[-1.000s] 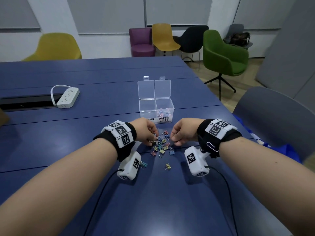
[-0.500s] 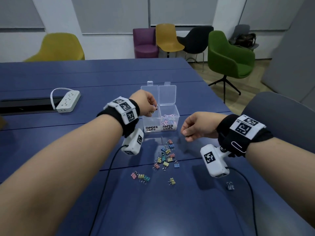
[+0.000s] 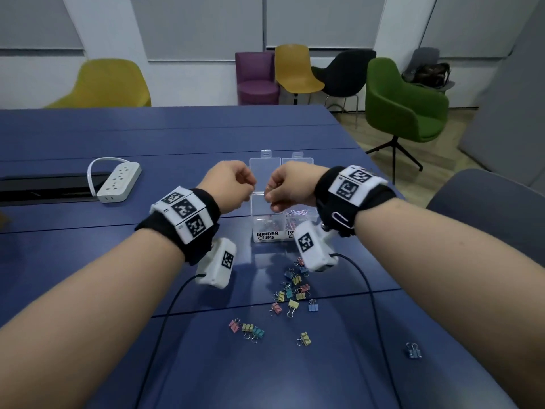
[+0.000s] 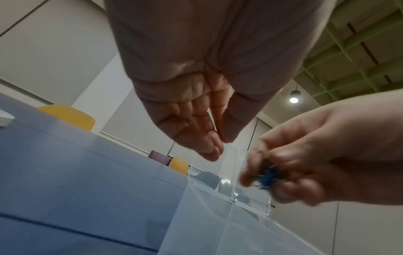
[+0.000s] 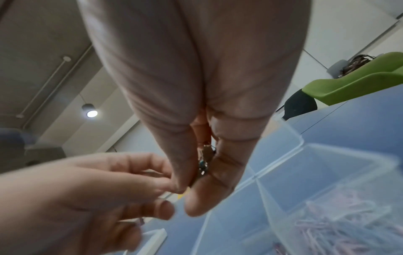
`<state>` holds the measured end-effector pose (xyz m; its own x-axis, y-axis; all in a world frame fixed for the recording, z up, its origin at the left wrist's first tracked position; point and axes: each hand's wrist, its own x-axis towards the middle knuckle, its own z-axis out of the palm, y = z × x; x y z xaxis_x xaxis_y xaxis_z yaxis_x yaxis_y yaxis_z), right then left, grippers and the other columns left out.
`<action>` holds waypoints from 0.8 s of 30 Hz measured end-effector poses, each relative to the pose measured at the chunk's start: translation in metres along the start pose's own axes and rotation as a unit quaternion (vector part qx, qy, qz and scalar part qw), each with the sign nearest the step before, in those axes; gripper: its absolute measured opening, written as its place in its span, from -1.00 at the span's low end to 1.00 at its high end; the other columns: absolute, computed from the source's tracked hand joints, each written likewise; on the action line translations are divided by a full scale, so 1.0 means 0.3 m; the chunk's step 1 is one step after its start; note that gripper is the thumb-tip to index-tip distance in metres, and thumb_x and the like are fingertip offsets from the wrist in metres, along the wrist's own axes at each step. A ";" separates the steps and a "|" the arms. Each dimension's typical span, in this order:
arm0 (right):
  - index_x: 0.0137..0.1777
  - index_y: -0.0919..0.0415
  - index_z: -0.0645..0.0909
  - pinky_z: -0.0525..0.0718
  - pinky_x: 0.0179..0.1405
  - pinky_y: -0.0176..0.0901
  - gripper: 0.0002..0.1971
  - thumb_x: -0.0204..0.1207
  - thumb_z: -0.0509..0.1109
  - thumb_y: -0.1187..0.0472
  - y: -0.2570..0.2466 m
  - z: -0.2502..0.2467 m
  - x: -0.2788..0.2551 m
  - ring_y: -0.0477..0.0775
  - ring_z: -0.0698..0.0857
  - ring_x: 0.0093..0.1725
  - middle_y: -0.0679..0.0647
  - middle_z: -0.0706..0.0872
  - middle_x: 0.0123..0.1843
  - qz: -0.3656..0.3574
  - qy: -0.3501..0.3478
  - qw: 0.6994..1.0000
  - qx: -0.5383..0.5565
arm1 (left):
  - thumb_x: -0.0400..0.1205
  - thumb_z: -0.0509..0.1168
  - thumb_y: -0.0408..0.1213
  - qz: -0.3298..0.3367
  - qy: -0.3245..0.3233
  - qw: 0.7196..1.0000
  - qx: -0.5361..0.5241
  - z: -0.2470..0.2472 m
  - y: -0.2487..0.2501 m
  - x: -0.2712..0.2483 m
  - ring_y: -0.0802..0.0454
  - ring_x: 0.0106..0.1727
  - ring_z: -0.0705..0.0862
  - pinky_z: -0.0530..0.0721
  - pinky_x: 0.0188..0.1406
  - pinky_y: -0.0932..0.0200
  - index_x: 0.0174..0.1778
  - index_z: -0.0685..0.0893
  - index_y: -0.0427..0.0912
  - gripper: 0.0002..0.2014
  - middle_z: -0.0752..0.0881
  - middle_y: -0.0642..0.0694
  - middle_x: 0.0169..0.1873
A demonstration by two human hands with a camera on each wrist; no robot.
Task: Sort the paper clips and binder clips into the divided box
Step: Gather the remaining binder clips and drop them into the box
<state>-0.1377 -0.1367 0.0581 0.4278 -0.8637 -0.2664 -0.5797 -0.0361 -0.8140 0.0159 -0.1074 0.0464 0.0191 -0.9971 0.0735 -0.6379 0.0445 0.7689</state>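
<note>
The clear divided box (image 3: 267, 230) stands mid-table, lid open, labelled BINDER CLIPS on the left and PAPER CLIPS on the right. Pink paper clips (image 3: 298, 215) (image 5: 338, 229) fill the right cell. My right hand (image 3: 269, 193) (image 5: 191, 189) hovers over the box (image 5: 283, 172) and pinches a few binder clips (image 5: 203, 162) (image 4: 269, 179), one of them blue. My left hand (image 3: 250, 187) (image 4: 218, 146) hangs just left of it above the box (image 4: 218, 224), fingers loosely curled, nothing seen in it. Several coloured binder clips (image 3: 292, 290) lie scattered on the table nearer me.
Three clips (image 3: 247, 329), a yellow one (image 3: 304, 338) and a blue one (image 3: 413, 349) lie apart from the pile. A white power strip (image 3: 118, 181) sits at the left by a cable slot (image 3: 44, 187). A grey chair (image 3: 486, 216) stands by the table's right edge.
Both hands rose from the clip pile to the box. The left got there first; the right followed with binder clips pinched in its fingers.
</note>
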 end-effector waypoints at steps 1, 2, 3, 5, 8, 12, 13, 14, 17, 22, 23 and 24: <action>-0.26 0.27 0.53 0.77 -0.31 -0.24 -0.82 0.53 0.35 0.48 -0.006 0.014 0.022 -0.04 0.70 -0.54 0.17 0.64 -0.37 0.002 0.000 1.000 -0.013 | 0.57 0.27 -0.45 -0.001 0.002 1.000 0.000 -0.010 -0.013 -0.016 0.01 -0.36 0.65 0.67 -0.41 0.17 -0.24 0.60 -0.12 -0.85 0.66 -0.12 -0.32; -0.21 0.27 0.53 0.78 -0.27 -0.19 -0.86 0.54 0.36 0.45 -0.009 0.027 0.039 -0.03 0.71 -0.54 0.18 0.66 -0.36 0.007 -0.001 1.000 -0.022 | 0.57 0.27 -0.45 -0.004 -0.001 1.000 0.002 -0.019 -0.025 -0.033 0.04 -0.38 0.64 0.64 -0.45 0.21 -0.22 0.61 -0.14 -0.87 0.65 -0.10 -0.35; -0.11 0.29 0.55 0.79 -0.20 -0.10 -0.94 0.55 0.36 0.42 -0.015 0.038 0.047 0.03 0.74 -0.48 0.18 0.67 -0.33 0.011 -0.005 0.999 -0.032 | 0.56 0.28 -0.45 -0.006 -0.010 1.000 0.010 -0.024 -0.038 -0.051 0.06 -0.40 0.63 0.62 -0.48 0.25 -0.19 0.62 -0.16 -0.89 0.65 -0.08 -0.35; 0.14 0.31 0.54 0.79 0.01 0.09 -0.84 0.59 0.34 0.35 -0.028 0.042 0.048 0.26 0.80 -0.24 0.15 0.67 -0.27 0.025 -0.008 0.997 -0.068 | 0.57 0.30 -0.44 -0.007 -0.039 0.999 0.034 -0.031 -0.060 -0.082 0.09 -0.40 0.64 0.61 -0.47 0.28 -0.13 0.65 -0.20 -0.93 0.65 -0.08 -0.32; 0.26 0.32 0.50 0.82 -0.18 0.02 -0.78 0.64 0.26 0.36 -0.049 0.020 0.013 0.26 0.80 -0.24 0.18 0.65 -0.18 0.021 0.009 0.995 -0.096 | 0.57 0.31 -0.39 -0.016 -0.082 0.994 0.070 -0.038 -0.081 -0.124 0.07 -0.39 0.65 0.65 -0.41 0.20 -0.15 0.65 -0.19 -0.96 0.67 -0.11 -0.27; 0.12 0.30 0.54 0.74 -0.58 -0.22 -0.86 0.60 0.27 0.39 -0.037 -0.053 -0.123 0.12 0.74 -0.36 0.31 0.70 -0.10 -0.012 0.059 0.989 -0.134 | 0.51 0.46 -0.26 -0.028 -0.182 0.975 0.121 -0.028 -0.093 -0.198 0.05 -0.42 0.62 0.73 -0.34 0.11 -0.12 0.64 -0.17 -0.86 0.69 -0.13 -0.24; 0.11 0.29 0.54 0.72 -0.61 -0.25 -0.87 0.59 0.29 0.39 -0.017 -0.072 -0.171 0.12 0.74 -0.37 0.29 0.70 -0.14 -0.013 0.053 0.988 -0.145 | 0.46 0.51 -0.20 -0.031 -0.213 0.967 0.135 -0.023 -0.096 -0.225 0.07 -0.42 0.62 0.72 -0.33 0.13 -0.09 0.63 -0.14 -0.78 0.70 -0.10 -0.22; 0.11 0.30 0.54 0.72 -0.61 -0.24 -0.86 0.58 0.32 0.38 0.006 -0.088 -0.228 0.14 0.73 -0.38 0.26 0.69 -0.18 -0.009 0.041 0.985 -0.166 | 0.40 0.56 -0.12 -0.033 -0.247 0.956 0.156 -0.019 -0.098 -0.251 0.06 -0.39 0.64 0.72 -0.29 0.14 -0.06 0.62 -0.10 -0.69 0.71 -0.08 -0.17; 0.10 0.23 0.55 0.76 -0.41 -0.06 -0.77 0.48 0.46 0.28 0.126 -0.123 -0.404 0.23 0.78 -0.35 0.26 0.79 -0.18 0.048 -0.033 0.954 -0.293 | 0.23 0.62 0.07 -0.039 -0.329 0.909 0.252 0.008 -0.105 -0.331 0.01 -0.08 0.73 0.72 -0.04 0.10 0.12 0.55 0.02 -0.39 0.71 0.03 -0.02; 0.09 0.00 0.37 0.66 -0.54 -0.20 -0.44 0.22 0.65 0.12 0.375 -0.096 -0.648 0.05 0.66 -0.48 0.24 0.74 -0.13 0.248 -0.153 0.889 -0.353 | 0.15 0.64 0.12 -0.039 -0.342 0.894 0.286 0.064 -0.104 -0.416 -0.07 -0.05 0.78 0.74 -0.05 0.06 0.25 0.48 0.01 -0.21 0.66 0.06 -0.06; 0.07 0.02 0.35 0.63 -0.59 -0.21 -0.44 0.22 0.65 0.17 0.406 -0.076 -0.677 0.05 0.65 -0.50 0.23 0.71 -0.19 0.266 -0.162 0.889 -0.335 | 0.13 0.64 0.14 -0.038 -0.340 0.896 0.284 0.074 -0.098 -0.422 -0.06 -0.06 0.78 0.73 -0.09 0.09 0.24 0.47 0.01 -0.19 0.67 0.06 -0.08; 0.03 0.04 0.33 0.58 -0.65 -0.23 -0.46 0.23 0.63 0.22 0.429 -0.055 -0.696 0.01 0.62 -0.56 0.19 0.69 -0.25 0.267 -0.157 0.892 -0.329 | 0.12 0.64 0.14 -0.039 -0.338 0.897 0.281 0.085 -0.090 -0.427 -0.05 -0.06 0.77 0.71 -0.13 0.12 0.24 0.46 0.01 -0.19 0.66 0.05 -0.10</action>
<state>-0.3129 0.0307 0.0174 0.0824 -0.6664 -0.7411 -0.9963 -0.0383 -0.0764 0.0112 0.0175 0.0000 -0.2694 -0.8141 -0.5145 -0.9462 0.1242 0.2988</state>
